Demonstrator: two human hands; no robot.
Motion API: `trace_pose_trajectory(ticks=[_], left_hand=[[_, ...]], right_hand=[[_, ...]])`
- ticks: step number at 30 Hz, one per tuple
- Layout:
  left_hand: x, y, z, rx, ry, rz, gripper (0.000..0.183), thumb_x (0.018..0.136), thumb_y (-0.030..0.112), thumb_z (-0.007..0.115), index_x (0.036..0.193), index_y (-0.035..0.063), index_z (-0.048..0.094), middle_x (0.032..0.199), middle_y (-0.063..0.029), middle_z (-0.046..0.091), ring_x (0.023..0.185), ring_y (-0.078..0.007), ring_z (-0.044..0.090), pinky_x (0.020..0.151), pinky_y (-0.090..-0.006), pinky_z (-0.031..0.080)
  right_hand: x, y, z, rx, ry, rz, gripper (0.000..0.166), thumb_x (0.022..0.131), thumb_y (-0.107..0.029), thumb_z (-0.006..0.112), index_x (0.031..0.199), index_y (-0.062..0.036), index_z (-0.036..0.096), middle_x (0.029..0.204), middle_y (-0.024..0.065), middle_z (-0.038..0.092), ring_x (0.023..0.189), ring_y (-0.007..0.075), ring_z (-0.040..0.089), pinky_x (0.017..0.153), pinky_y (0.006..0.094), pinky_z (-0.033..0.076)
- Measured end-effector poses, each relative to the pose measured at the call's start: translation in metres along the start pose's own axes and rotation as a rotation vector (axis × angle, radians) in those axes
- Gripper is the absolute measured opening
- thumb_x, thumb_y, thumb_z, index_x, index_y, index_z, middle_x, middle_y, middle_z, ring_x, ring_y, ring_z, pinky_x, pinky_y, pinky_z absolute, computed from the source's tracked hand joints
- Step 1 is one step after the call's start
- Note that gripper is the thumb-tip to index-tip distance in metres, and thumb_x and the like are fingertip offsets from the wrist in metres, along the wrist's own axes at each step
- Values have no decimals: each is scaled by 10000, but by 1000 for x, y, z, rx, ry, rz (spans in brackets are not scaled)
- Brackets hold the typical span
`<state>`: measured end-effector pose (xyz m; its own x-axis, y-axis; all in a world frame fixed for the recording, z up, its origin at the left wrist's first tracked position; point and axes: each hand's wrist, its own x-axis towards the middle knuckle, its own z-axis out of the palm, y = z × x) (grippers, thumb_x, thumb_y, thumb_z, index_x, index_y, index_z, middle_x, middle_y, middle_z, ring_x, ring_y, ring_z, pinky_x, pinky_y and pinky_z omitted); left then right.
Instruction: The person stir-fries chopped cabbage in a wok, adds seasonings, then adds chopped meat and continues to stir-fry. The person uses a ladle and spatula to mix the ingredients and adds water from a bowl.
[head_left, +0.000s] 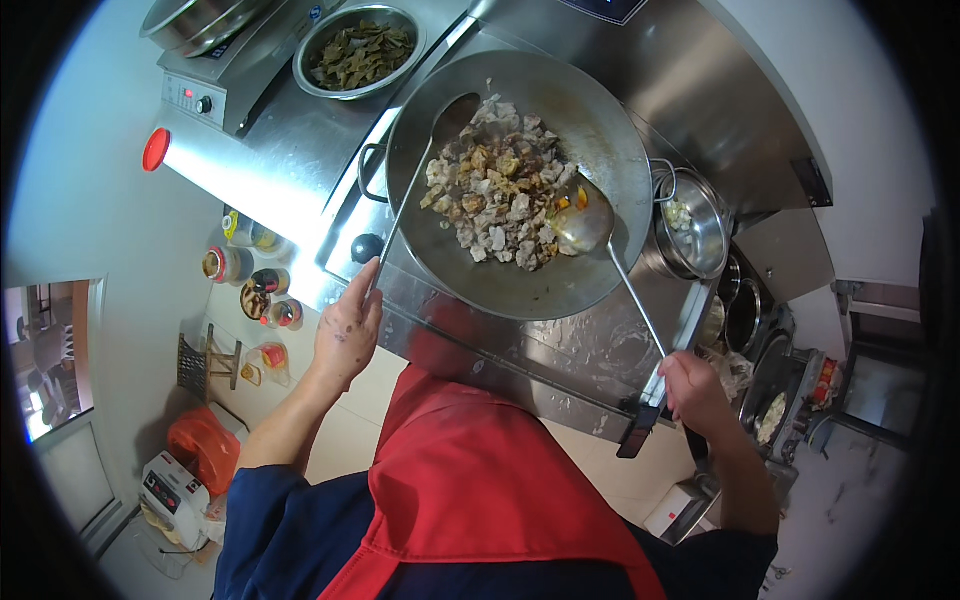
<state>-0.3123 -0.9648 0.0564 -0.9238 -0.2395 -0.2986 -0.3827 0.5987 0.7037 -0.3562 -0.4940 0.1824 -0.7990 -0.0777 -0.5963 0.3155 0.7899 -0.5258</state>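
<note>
A large metal wok (525, 300) with two loop handles sits on the steel cooktop and holds chopped pieces of meat (502, 187), pale at the edges and browner in the middle. My left hand (349, 322) grips the handle of a long metal wok utensil (455, 118); its dark head rests against the wok's far left wall. In my right hand (694, 394) is the dark grip of a metal ladle (589, 225), its broad head at the right side of the meat. Orange oily bits show on that head.
A steel bowl of dried leaves (364, 56) stands back left beside an induction cooker (199, 101). Stacked steel bowls (694, 225), the top one with chopped white pieces, touch close by the wok's right handle. A black knob (367, 248) is near my left hand. Several jars (225, 264) stand lower left.
</note>
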Motion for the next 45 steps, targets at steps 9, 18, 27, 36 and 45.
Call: trace_pose_trajectory(ticks=[9, 18, 27, 36, 45], left_hand=[[-12, 10, -16, -333, -9, -113, 500, 1067, 139, 523, 1561, 110, 447, 709, 1, 555, 572, -67, 507, 521, -251, 436], [4, 24, -9, -458, -9, -229, 525, 1056, 89, 534, 1571, 113, 439, 721, 17, 548, 582, -52, 495, 532, -224, 432], [12, 16, 51, -376, -21, -279, 497, 1069, 130, 541, 1557, 93, 454, 722, 12, 561, 591, -59, 502, 534, -239, 447], [-13, 24, 35, -230, 3, -193, 515, 1046, 115, 541, 1552, 72, 453, 728, 6, 573, 598, -82, 519, 573, -262, 459], [-63, 55, -2, -319, -252, -373, 555, 1015, 119, 521, 1557, 54, 421, 783, -67, 633, 577, -124, 570, 526, -275, 464]], right_hand=[[35, -98, -26, 217, -517, 567, 362, 1053, -269, 482, 1137, 44, 643, 683, 48, 562, 519, 122, 512, 473, 294, 440], [106, -79, 63, 649, -683, 541, 280, 1101, -313, 446, 1090, -42, 520, 636, 11, 481, 471, 124, 462, 426, 300, 406], [135, -58, 166, 1435, -585, 281, 275, 1099, -385, 506, 959, -148, 510, 636, -54, 431, 462, 75, 427, 415, 268, 396], [87, -17, 160, 2338, -1002, 107, 314, 1137, -372, 392, 1043, -111, 539, 643, -53, 417, 474, 79, 444, 426, 251, 442], [43, 4, 152, 2475, -1248, -45, 379, 1148, -382, 319, 1156, -80, 548, 679, 6, 479, 520, 146, 500, 504, 303, 483]])
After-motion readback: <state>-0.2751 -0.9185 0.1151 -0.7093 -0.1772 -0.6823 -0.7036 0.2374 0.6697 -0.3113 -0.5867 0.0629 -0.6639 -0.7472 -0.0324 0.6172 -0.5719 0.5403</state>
